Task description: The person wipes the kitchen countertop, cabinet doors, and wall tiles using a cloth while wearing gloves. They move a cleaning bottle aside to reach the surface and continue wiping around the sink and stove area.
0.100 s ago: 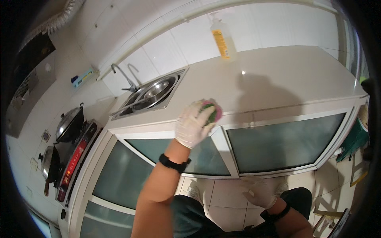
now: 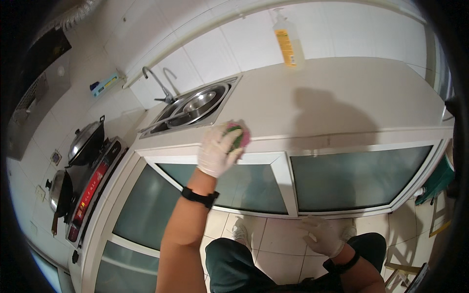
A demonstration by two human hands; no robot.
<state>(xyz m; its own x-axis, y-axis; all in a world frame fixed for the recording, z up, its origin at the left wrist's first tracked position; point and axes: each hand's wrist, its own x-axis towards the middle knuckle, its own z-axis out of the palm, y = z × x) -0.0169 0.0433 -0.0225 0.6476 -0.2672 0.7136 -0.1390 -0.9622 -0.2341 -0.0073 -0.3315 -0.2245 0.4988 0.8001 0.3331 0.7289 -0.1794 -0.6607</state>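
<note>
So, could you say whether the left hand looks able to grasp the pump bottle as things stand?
Probably not: the left hand holds a pink-green sponge near the front edge of the counter, while the pump bottle stands back by the wall.

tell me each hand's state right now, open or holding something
Left hand: closed on a pink and green sponge.
Right hand: open, fingers loosely spread, nothing visible in it.

Got a pump bottle [image 2: 289,43] with a yellow label [image 2: 285,48] by the white tiled wall [image 2: 349,29], a steel bowl [image 2: 199,102] chilling in the sink [image 2: 233,86] beside a curved tap [image 2: 157,84], plus two lidded pans [image 2: 87,142] on a red-fronted stove [image 2: 92,191].
</note>
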